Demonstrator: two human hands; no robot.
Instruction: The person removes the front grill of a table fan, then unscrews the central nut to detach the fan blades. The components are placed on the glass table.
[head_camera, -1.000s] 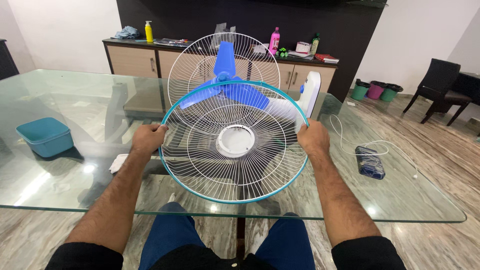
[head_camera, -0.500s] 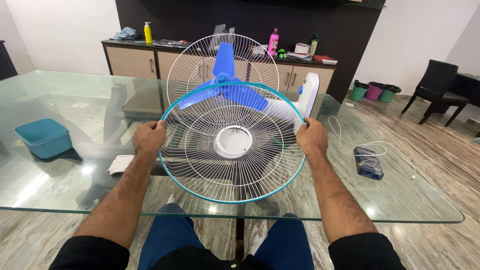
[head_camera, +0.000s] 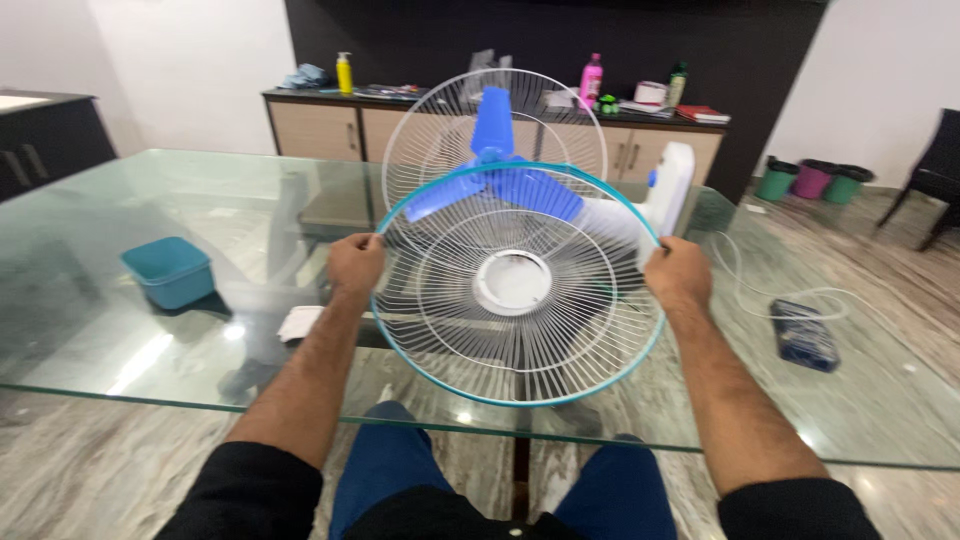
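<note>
We grasp the front grille (head_camera: 515, 285) at its teal rim: left hand (head_camera: 355, 263) one side, right hand (head_camera: 677, 273) opposite. Behind the grip, blue blades (head_camera: 497, 165) and the rear grille (head_camera: 440, 115).

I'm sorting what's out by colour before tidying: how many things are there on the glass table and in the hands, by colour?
Teal: 2, the front fan guard held by the left hand and right hand, and the small tub
Blue: 2, the fan blades and the dark blue flat box
White: 3, the rear guard, the fan body, the cord
Total: 7
</note>
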